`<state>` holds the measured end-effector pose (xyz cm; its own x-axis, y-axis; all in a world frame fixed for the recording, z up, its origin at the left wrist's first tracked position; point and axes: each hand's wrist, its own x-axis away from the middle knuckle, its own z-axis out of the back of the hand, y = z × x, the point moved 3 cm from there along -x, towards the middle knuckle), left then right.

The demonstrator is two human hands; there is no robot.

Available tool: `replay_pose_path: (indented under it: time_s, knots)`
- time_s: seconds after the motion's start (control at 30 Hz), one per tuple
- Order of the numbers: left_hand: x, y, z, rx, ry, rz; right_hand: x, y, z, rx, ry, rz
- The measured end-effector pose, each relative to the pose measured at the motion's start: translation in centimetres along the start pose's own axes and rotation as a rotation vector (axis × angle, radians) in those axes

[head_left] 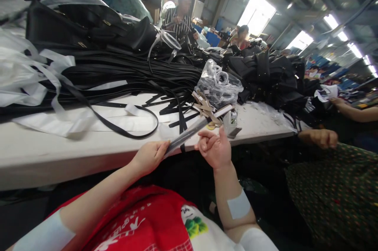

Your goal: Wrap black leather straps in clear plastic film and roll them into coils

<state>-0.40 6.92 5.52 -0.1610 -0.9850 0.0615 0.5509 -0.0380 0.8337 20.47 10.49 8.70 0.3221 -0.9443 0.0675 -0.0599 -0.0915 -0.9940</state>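
Along the front edge of the table, the left hand pinches one end of a plastic-covered strip between thumb and fingers. The right hand has its fingers loosely curled, thumb raised; whether they grip anything, I cannot tell. Held one-sidedly, the strip could droop or catch the card scraps. Elbow room looks widest nearside; black bags crowd the far side.

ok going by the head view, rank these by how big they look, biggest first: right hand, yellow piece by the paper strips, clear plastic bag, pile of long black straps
1. pile of long black straps
2. clear plastic bag
3. right hand
4. yellow piece
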Motion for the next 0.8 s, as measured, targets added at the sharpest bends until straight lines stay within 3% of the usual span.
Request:
replay_pose_path:
  time_s: [0.1,0.17,0.2,0.3,0.37,0.43,0.5,0.57,0.7,0.8]
  knots:
    - [0.3,-0.7,-0.4,0.117,-0.112,0.175,0.1,-2.1,1.5,0.401,0.201,0.39]
    - [0.7,-1.3,-0.9,0.24,-0.194,0.251,-0.2,-2.3,1.4,0.678,0.172,0.539]
    - [0.8,-1.5,-1.1,0.329,-0.233,0.27,-0.4,-1.7,1.0,0.773,0.102,0.539]
    - [1.0,-1.9,-1.3,0.66,-0.273,0.323,-0.6,2.3,-1.5,0.774,-0.182,0.327]
    - [1.0,-1.9,-1.2,0.91,-0.244,0.36,0.3,5.7,-4.3,0.564,-0.346,0.141]
    - [0.9,-1.7,-1.1,1.16,-0.216,0.358,1.4,8.5,-7.2,0.255,-0.428,-0.017]
    - [0.9,-1.3,-1.0,1.367,-0.191,0.325,2.1,10.1,-9.1,0.005,-0.392,-0.11]
    - [1.0,-1.1,-1.0,1.486,-0.179,0.29,2.1,10.5,-9.7,-0.096,-0.303,-0.136]
    - [1.6,-0.8,-1.6,1.535,-0.226,0.268,1.4,10.6,-8.0,-0.07,-0.17,-0.149]
    - [1.8,-1.0,-2.2,1.536,-0.237,0.256,1.3,11.0,-6.5,-0.052,-0.139,-0.165]
